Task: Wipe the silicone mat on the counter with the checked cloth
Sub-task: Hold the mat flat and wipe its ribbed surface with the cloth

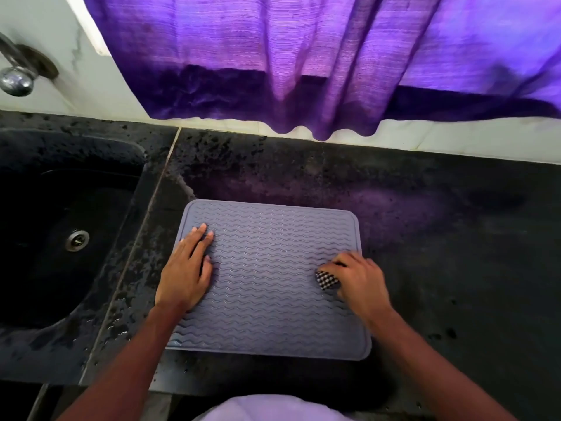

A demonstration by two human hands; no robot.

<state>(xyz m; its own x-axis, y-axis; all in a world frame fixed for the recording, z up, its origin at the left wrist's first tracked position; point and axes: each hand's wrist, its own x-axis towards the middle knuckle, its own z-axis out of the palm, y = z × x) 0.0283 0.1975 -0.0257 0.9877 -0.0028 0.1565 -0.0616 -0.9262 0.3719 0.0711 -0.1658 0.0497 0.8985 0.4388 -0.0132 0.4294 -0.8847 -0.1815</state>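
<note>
A grey silicone mat (267, 268) with wavy ridges lies flat on the black counter, near its front edge. My left hand (186, 268) rests flat on the mat's left side, fingers together and holding nothing. My right hand (359, 279) sits on the mat's right side, curled around a bunched checked cloth (327, 280). Only a small black-and-white patch of the cloth shows under the palm, pressed against the mat.
A black sink (60, 238) with a metal drain lies left of the mat. A chrome tap (16, 77) sticks out at the upper left. A purple curtain (303, 56) hangs over the back wall. The speckled black counter (455, 238) extends to the right.
</note>
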